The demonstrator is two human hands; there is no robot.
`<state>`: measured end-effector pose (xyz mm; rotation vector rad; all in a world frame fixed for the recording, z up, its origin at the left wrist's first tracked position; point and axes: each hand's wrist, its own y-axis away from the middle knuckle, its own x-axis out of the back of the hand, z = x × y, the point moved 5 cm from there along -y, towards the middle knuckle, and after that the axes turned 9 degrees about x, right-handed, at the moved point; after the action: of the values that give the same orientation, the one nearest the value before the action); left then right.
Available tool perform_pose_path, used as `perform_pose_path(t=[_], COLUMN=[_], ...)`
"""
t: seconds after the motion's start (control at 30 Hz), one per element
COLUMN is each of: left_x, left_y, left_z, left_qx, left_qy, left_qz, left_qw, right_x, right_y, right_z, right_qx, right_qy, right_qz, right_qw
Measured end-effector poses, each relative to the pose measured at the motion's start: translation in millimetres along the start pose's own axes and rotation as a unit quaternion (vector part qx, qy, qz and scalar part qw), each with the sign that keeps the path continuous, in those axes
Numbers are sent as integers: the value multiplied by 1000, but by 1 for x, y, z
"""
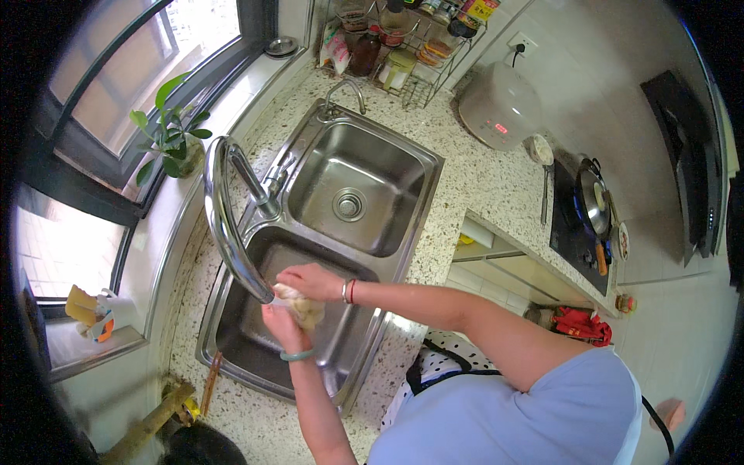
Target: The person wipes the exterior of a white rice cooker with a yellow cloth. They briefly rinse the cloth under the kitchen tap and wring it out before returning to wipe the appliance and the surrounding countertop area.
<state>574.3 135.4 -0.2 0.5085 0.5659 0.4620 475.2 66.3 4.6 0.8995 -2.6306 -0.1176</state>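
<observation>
Over the near basin of the steel sink [232, 341], my two hands hold a pale, cream-coloured lumpy piece of food [308, 311] whose kind I cannot make out. It sits right below the spout of the tall curved chrome faucet [225, 225]. My left hand [285, 328], with a pale green bangle at the wrist, closes on it from the near left side. My right hand [311, 280], wearing a red band and a light bracelet, curls over its top from the far side. The fingers partly cover the food.
Beyond lies a second basin [353, 167] with a drain and a small spout [345, 85]. Chopsticks [210, 384] rest by the near left sink edge. A spice rack [403, 62], rice cooker [500, 105] and wok [593, 201] on a hob stand farther off; a plant [174, 143] is on the sill.
</observation>
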Motion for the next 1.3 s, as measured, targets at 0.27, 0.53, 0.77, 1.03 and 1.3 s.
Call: perform_pose_path(t=[0.27, 0.53, 0.77, 1.03, 1.3], left_x=[36, 53, 51, 111, 49], left_y=[-18, -30, -32, -74, -34], left_z=[-54, -68, -70, -98, -53], left_qx=[-23, 50, 26, 56, 99], left_qy=[67, 123, -51, 106, 3], left_qz=[16, 0, 96, 64, 59], left_qw=[997, 991, 994, 991, 993], right_x=[-52, -60, -43, -63, -49], right_y=[10, 15, -27, -9, 6], right_z=[-18, -15, 34, -12, -19], right_qx=[154, 162, -9, 36, 100], right_qy=[88, 64, 220, -11, 60], right_qz=[66, 184, 19, 95, 62], right_qw=[982, 967, 975, 995, 991])
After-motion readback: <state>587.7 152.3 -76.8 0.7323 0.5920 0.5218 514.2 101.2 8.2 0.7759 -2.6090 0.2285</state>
